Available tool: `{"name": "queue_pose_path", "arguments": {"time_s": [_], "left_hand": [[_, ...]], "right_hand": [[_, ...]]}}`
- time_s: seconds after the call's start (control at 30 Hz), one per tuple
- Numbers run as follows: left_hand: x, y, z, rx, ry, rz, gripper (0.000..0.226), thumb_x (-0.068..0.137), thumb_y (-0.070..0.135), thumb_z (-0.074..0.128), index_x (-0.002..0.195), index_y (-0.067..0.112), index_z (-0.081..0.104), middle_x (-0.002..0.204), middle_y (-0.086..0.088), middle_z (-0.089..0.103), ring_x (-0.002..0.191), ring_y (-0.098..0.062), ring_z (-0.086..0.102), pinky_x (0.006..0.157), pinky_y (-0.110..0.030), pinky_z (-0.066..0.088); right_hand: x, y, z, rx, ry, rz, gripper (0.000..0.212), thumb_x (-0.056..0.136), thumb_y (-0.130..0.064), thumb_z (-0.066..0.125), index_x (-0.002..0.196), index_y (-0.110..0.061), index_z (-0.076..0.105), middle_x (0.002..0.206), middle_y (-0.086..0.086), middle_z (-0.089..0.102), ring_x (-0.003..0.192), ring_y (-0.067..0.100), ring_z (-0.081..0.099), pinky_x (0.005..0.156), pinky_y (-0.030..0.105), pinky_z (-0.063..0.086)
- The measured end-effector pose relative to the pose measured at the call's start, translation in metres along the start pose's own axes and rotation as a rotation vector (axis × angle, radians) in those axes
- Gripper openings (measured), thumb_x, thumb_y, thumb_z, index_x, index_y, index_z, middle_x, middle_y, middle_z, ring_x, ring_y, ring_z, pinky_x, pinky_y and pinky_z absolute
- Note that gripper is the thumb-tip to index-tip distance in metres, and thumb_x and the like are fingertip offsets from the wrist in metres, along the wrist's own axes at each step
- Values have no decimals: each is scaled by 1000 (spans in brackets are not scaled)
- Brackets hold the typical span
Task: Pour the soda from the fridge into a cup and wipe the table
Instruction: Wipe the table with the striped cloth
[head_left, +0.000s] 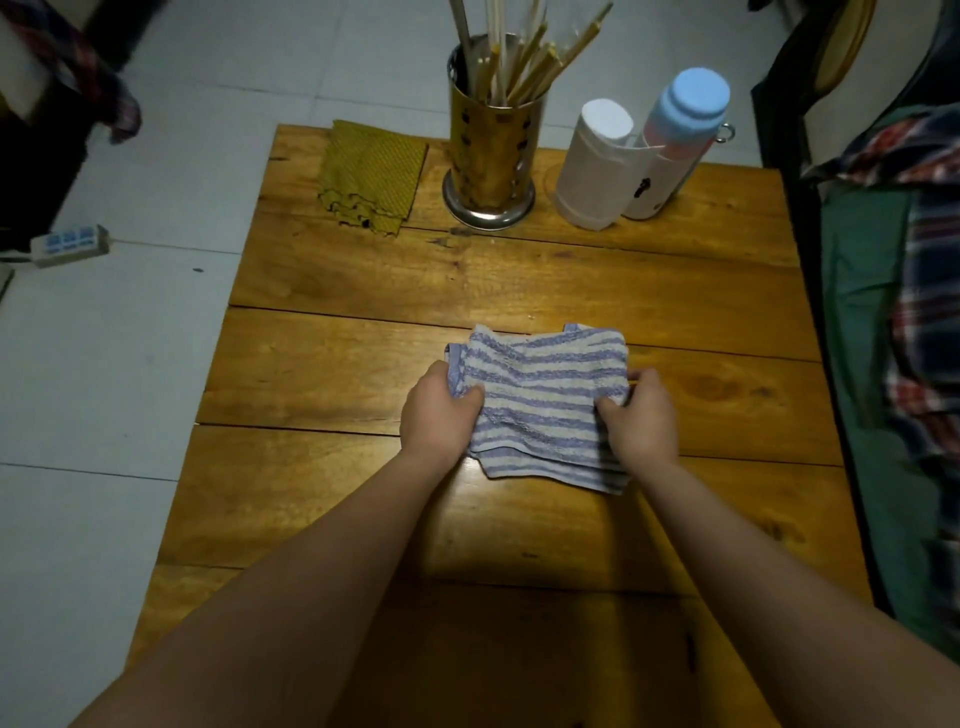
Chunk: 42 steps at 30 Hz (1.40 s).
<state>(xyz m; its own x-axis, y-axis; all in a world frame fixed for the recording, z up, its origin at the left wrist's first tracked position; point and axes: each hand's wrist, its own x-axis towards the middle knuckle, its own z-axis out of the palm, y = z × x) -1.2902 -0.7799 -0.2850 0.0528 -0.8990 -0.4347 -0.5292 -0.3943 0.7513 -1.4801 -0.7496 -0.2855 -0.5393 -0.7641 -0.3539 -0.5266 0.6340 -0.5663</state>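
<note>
The blue and white striped cloth (540, 405) is lying folded near the middle of the brown wooden plank surface (363, 519). Both hands are holding it, one on each side. The left hand (439, 415) is gripping the left edge, with its thumb on top of the stripes and its fingers (451, 375) curling round the side. The right hand (641, 415) is pinching the right edge the same way, and its fingers (638, 375) are tucking around the cloth. The cloth is sitting between the two hands and is touching the wood under it.

At the far end of the surface, a shiny metal holder with holes in it (491, 161) is standing upright, full of long wooden sticks (519, 62). Just to its left a yellow woven mat (370, 176) is lying flat. To its right a white round container (595, 166) is standing beside a pink and white bottle with a light blue cap (675, 140), and the two are touching or nearly touching.
</note>
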Motion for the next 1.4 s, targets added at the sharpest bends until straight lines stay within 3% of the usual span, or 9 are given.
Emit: {"name": "queue_pose_path", "arguments": {"time_s": [0.23, 0.37, 0.6, 0.73, 0.87, 0.97, 1.03, 1.23, 1.4], "left_hand": [[30, -9, -53, -58, 115, 35, 14, 88, 22, 57, 100, 15, 55, 88, -3, 64, 84, -28, 62, 78, -42, 53], [62, -9, -96, -149, 197, 28, 11, 86, 24, 58, 96, 21, 55, 90, -3, 65, 85, -28, 64, 79, -49, 55], [129, 8, -152, -212, 337, 81, 10, 83, 23, 59, 79, 23, 51, 82, -7, 63, 79, -32, 63, 77, -51, 54], [164, 15, -165, -235, 377, 130, 11, 85, 22, 58, 78, 21, 49, 71, 3, 55, 71, -21, 55, 71, -38, 50], [192, 18, -174, -167, 407, 217, 6, 87, 21, 58, 89, 16, 57, 84, -1, 61, 78, -20, 57, 71, -32, 47], [209, 19, -178, -120, 402, 244, 6, 87, 20, 57, 92, 16, 60, 88, -2, 63, 84, -22, 59, 77, -34, 49], [214, 18, -178, -71, 352, 224, 18, 88, 17, 55, 105, 14, 61, 98, -4, 65, 93, -23, 60, 81, -32, 47], [212, 1, -177, 102, 227, 199, 60, 89, 12, 53, 141, 30, 29, 128, -6, 56, 111, -26, 55, 92, -39, 47], [209, -8, -179, 248, 261, 150, 50, 90, 18, 52, 137, 27, 38, 125, -11, 56, 109, -30, 56, 88, -39, 48]], "right_hand": [[1, -60, 34, 89, -66, -85, 36, 86, -11, 57, 119, -12, 43, 111, 11, 61, 98, 28, 59, 80, 37, 49], [-1, -112, 49, 217, -56, -184, 41, 87, -10, 55, 118, -24, 33, 87, -10, 56, 86, 19, 61, 73, 40, 53], [32, -186, 83, 142, 50, -465, 14, 85, -7, 52, 89, -19, 59, 99, 6, 58, 92, 21, 52, 66, 23, 28], [55, -216, 100, 131, 59, -457, 21, 90, -7, 49, 103, -14, 63, 114, 10, 53, 99, 18, 50, 76, 15, 29], [74, -229, 114, 89, 21, -492, 37, 88, -1, 47, 122, -13, 55, 130, 9, 47, 116, 20, 47, 88, 6, 23], [83, -232, 123, 24, -66, -502, 52, 85, 3, 48, 134, -12, 44, 143, 10, 36, 128, 22, 39, 107, 20, 26], [87, -228, 128, -51, -118, -479, 55, 86, 1, 49, 138, -11, 37, 148, 11, 29, 133, 25, 33, 110, 27, 24], [90, -213, 130, -102, -161, -468, 55, 90, -6, 50, 141, -11, 32, 153, 10, 22, 139, 24, 24, 110, 24, 17], [89, -203, 125, -165, -172, -541, 54, 91, -11, 50, 141, -11, 32, 153, 10, 21, 140, 24, 22, 111, 26, 17]]}}
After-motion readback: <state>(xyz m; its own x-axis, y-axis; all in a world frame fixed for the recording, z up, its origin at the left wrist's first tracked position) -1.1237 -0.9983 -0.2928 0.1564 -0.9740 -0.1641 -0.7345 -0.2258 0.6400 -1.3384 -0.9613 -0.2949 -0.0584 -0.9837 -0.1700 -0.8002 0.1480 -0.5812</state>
